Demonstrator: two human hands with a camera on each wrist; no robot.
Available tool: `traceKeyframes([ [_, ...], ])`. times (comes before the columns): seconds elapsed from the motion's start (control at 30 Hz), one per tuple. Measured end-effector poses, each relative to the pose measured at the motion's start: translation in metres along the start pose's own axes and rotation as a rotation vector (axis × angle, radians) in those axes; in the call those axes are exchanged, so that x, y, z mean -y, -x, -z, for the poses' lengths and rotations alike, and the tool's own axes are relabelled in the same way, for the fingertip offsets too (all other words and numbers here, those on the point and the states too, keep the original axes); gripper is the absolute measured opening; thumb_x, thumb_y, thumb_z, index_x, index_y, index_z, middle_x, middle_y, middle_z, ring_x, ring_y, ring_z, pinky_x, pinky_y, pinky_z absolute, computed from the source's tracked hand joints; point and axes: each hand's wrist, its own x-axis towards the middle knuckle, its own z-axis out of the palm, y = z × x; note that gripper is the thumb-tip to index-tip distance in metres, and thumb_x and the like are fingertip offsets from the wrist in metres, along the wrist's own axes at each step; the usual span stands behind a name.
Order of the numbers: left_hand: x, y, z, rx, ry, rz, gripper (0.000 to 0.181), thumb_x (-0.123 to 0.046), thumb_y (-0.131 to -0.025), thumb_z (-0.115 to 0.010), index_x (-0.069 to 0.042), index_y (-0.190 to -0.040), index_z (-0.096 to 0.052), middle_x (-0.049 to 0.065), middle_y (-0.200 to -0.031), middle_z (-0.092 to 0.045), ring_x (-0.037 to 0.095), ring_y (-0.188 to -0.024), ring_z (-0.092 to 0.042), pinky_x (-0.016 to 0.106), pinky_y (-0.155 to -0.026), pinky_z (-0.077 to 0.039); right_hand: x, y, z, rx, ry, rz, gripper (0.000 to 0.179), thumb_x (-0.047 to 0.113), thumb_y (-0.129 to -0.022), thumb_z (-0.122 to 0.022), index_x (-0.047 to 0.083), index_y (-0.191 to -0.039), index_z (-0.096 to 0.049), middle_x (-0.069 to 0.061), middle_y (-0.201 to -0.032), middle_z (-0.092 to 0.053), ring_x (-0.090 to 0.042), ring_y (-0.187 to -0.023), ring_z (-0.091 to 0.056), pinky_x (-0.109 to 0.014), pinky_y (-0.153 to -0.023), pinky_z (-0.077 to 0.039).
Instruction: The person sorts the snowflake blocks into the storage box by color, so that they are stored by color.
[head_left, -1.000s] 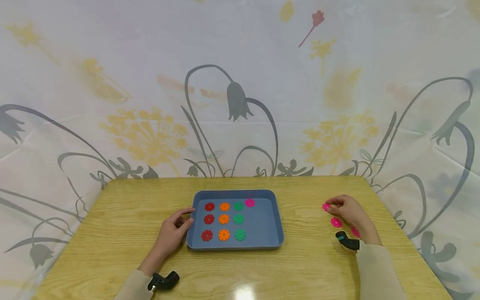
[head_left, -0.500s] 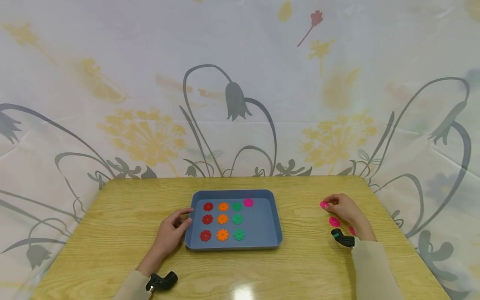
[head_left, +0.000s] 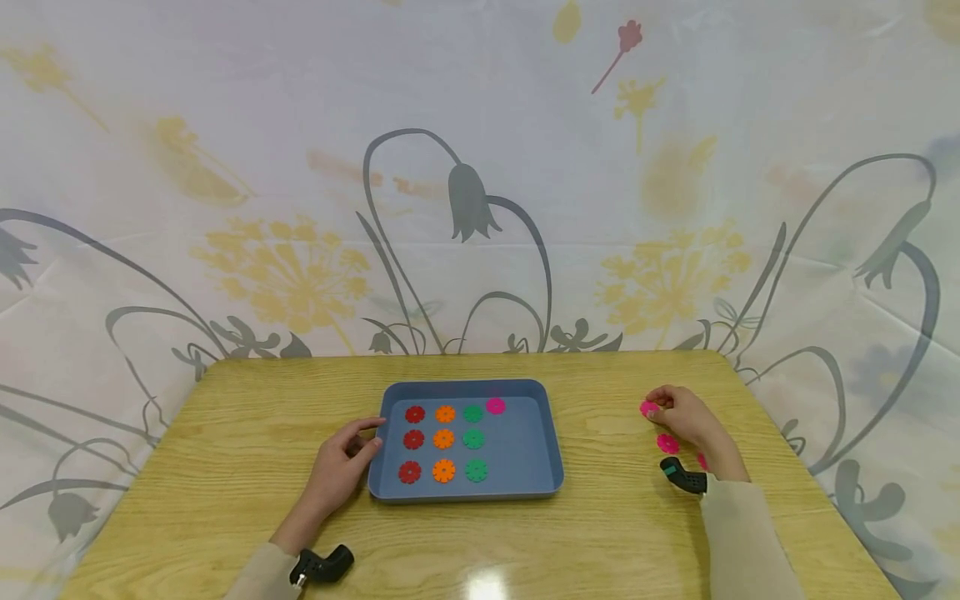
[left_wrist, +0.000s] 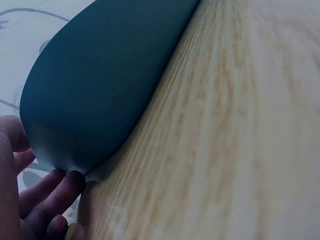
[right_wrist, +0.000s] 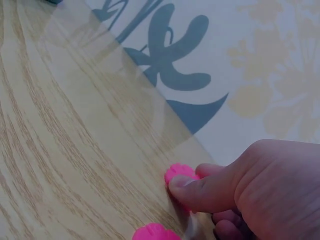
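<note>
My right hand (head_left: 686, 414) pinches a pink notched disc (right_wrist: 181, 174) between thumb and fingers, close over the table at the right. Another pink disc (head_left: 668, 443) lies just below that hand, and a third pink disc (head_left: 702, 461) is partly covered by the wrist. My left hand (head_left: 339, 467) holds the left edge of a blue-grey tray (head_left: 555, 450), its fingers at the wall and low edge. Inside the tray stand columns of red discs (head_left: 413, 439), orange discs (head_left: 444, 439) and green discs (head_left: 473, 438). One pink disc (head_left: 496, 406) lies at the top, right of the green ones.
A wood-grain table (head_left: 480, 542) carries everything, its far edge against a flower-printed cloth (head_left: 480, 292). Black wrist cameras (head_left: 322, 565) stick out from both forearms. Bare tray floor lies below the pink disc.
The whole head view has shifted slightly left. My right hand keeps its pinch on the pink disc with hardly any movement, and the left hand stays at the tray.
</note>
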Motion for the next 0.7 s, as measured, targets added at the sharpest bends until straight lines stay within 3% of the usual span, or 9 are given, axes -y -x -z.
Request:
traceKeyframes([
  [0.23,-0.035,0.006,0.006,0.022,0.007,-0.016,0.029,-0.007,-0.091,-0.059,0.0,-0.119,-0.06,0.018,-0.09,-0.065,0.033,-0.075,-0.06,0.026,-0.064,-0.045,-0.002,0.0,-0.001,-0.107,-0.043,0.018,0.019,0.003,-0.089,-0.06,-0.004,-0.106,-0.056,-0.014,-0.093,-0.057,-0.024,-0.081,-0.05,-0.035,-0.071,-0.04],
  [0.5,-0.036,0.006,0.007,0.013,0.007,0.001,0.029,-0.006,-0.09,-0.06,0.0,-0.119,-0.061,0.018,-0.09,-0.065,0.033,-0.075,-0.06,0.025,-0.064,-0.045,0.003,-0.003,-0.003,-0.189,-0.031,0.015,0.019,0.006,-0.091,-0.058,-0.001,-0.107,-0.064,-0.014,-0.099,-0.062,-0.027,-0.086,-0.058,-0.034,-0.072,-0.044],
  [0.7,-0.037,0.006,0.006,0.027,0.014,0.0,0.029,-0.006,-0.091,-0.06,0.0,-0.119,-0.061,0.018,-0.087,-0.064,0.033,-0.074,-0.059,0.025,-0.063,-0.045,0.016,0.0,-0.01,-0.183,-0.139,0.0,0.026,0.006,-0.09,-0.06,-0.002,-0.114,-0.063,-0.019,-0.106,-0.062,-0.024,-0.084,-0.062,-0.028,-0.066,-0.05],
])
